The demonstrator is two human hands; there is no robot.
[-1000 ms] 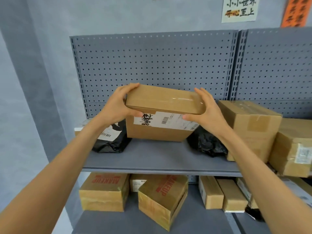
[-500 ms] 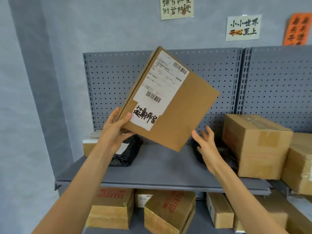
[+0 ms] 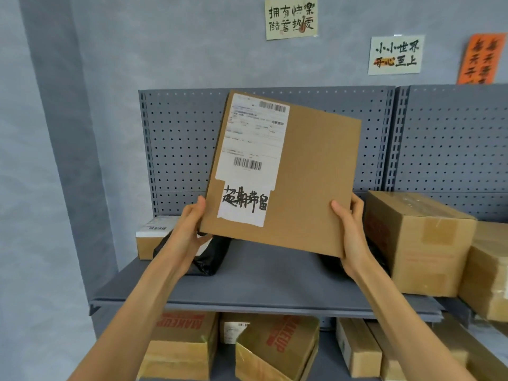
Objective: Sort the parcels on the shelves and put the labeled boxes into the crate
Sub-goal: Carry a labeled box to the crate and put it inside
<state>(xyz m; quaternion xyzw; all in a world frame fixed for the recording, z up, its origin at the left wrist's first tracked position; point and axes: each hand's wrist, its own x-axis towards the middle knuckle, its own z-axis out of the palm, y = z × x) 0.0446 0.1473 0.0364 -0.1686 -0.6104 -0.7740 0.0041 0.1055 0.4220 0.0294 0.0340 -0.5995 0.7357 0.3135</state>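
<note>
A flat brown cardboard box (image 3: 310, 182) is held up in front of the grey pegboard, tilted slightly, its broad face toward me. A white shipping label with barcodes and black handwritten characters covers the face's left side. My left hand (image 3: 189, 229) grips the box's lower left corner, thumb on the front. My right hand (image 3: 349, 232) grips the lower right corner, thumb on the front too. The box hangs above the grey shelf (image 3: 261, 279). No crate is in view.
On the shelf lie a black plastic parcel (image 3: 211, 257) and a small labelled box (image 3: 154, 237) at left, and a large taped carton (image 3: 420, 243) at right. Several cartons marked in red (image 3: 277, 345) fill the lower shelf. Paper signs hang on the wall.
The box came off the shelf and was turned face toward me. Half a second ago only my left hand held it; now my right hand grips its lower right corner as well.
</note>
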